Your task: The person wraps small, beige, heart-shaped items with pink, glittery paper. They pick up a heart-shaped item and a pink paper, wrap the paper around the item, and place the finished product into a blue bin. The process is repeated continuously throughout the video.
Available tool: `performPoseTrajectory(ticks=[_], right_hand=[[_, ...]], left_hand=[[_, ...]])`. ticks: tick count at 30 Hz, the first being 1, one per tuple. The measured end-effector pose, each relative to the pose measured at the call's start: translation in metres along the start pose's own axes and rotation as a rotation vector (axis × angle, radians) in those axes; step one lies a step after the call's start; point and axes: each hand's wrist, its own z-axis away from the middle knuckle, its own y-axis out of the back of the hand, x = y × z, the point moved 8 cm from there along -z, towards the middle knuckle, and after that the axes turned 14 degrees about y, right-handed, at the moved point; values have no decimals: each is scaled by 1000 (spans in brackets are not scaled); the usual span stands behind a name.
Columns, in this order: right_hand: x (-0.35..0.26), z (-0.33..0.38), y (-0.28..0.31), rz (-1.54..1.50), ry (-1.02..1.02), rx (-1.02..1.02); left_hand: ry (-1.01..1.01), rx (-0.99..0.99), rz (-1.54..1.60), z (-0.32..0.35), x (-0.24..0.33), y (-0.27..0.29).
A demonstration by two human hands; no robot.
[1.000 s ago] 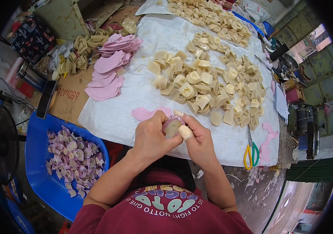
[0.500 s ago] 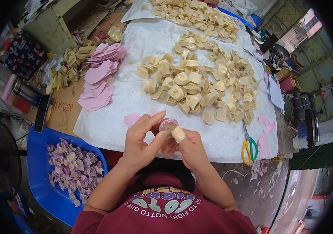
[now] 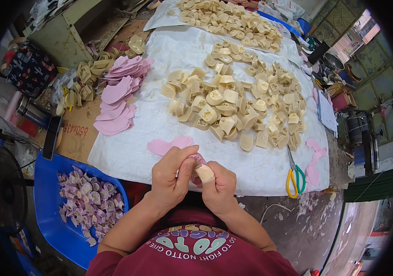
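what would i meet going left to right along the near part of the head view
Round black fan → blue plastic tub → left hand → right hand → metal scissors with yellow and green handles → thin, curved pink scrap

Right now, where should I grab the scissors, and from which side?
Probably by the yellow and green handles, coming from the near side. They lie at the white sheet's near edge, while the blades point away toward the cream pieces.
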Motion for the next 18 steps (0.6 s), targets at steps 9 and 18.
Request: performPoseTrajectory(ticks=[9,18], right_hand=[[-18,-9,6,108,209,-78],[13,15,-7,-576,-403,25]], left_hand=[[16,-280,209,-11,9,-1],[90,-197,332,-1,-1,-7]])
